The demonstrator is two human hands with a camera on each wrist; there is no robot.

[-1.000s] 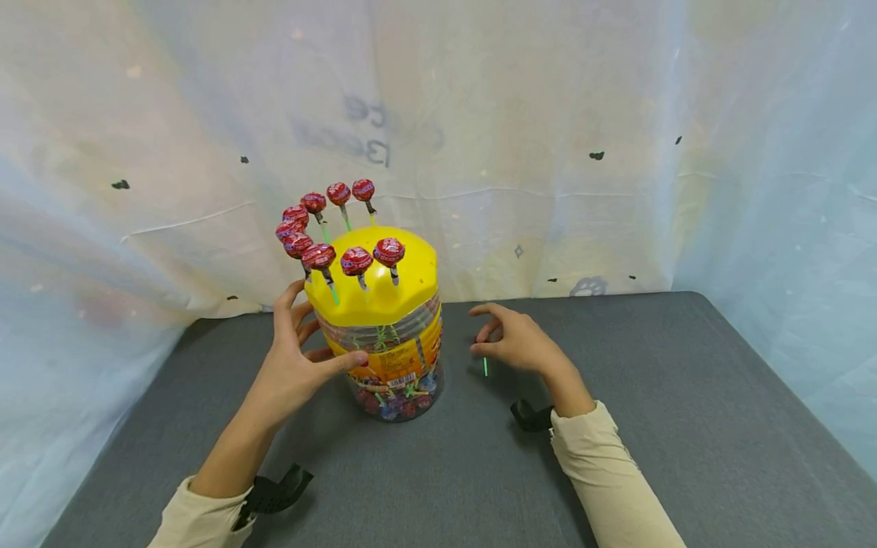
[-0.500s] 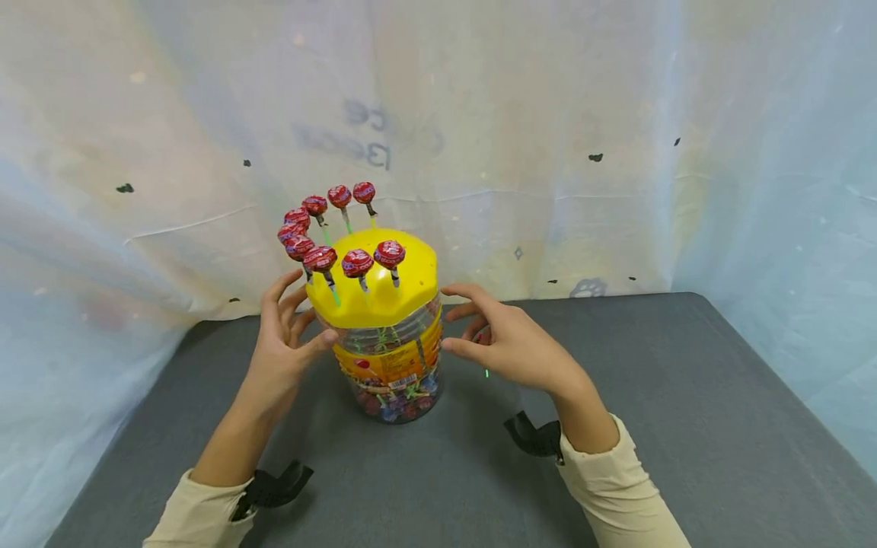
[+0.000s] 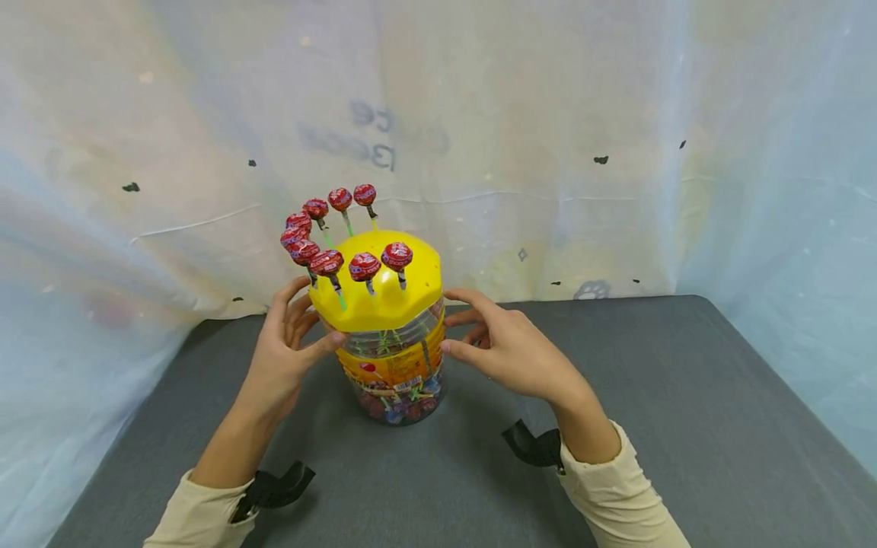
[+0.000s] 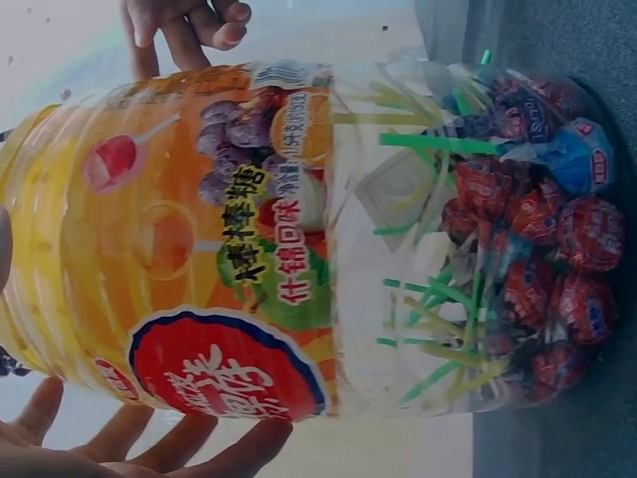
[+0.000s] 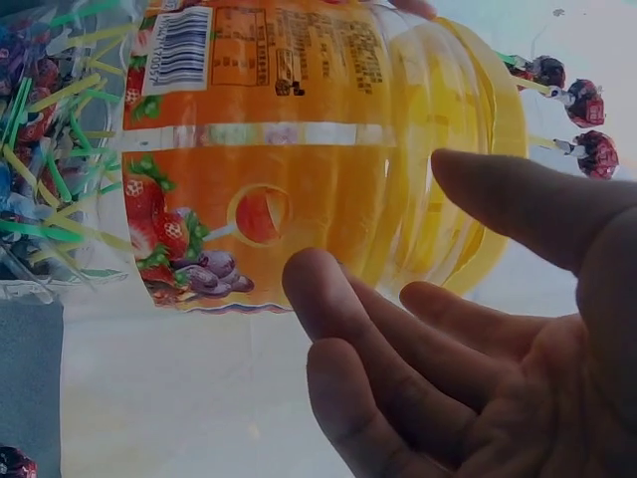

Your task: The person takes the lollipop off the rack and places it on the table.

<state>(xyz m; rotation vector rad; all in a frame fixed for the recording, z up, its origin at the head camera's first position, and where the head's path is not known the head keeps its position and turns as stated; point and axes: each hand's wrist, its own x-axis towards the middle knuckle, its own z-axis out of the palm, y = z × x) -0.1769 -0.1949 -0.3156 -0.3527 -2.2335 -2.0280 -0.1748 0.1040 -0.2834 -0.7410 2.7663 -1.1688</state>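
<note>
A clear plastic candy jar (image 3: pixel 390 350) with a yellow lid (image 3: pixel 411 285) stands upright on the table between my hands. Several red-wrapped lollipops (image 3: pixel 365 266) stick up from the lid, in a curve along its left side. My left hand (image 3: pixel 274 365) holds the jar's left side, its thumb at the front below the lid. On the opposite side, my right hand (image 3: pixel 517 350) has its thumb and fingertips curved against the jar. Wrapped candies (image 4: pixel 587 234) and green and yellow sticks (image 4: pixel 438 144) show through the lower wall in the left wrist view.
A loose dark red lollipop (image 5: pixel 15 466) lies on the grey table (image 3: pixel 651 426), mostly cut off in the right wrist view. The table's far edge meets a pale hanging sheet (image 3: pixel 514 152). Black straps (image 3: pixel 281 487) hang at both wrists.
My right hand has left the loose lollipop, moving left to the jar. My left thumb has shifted back toward the jar's side. The jar with its lollipops has turned slightly, its front going right.
</note>
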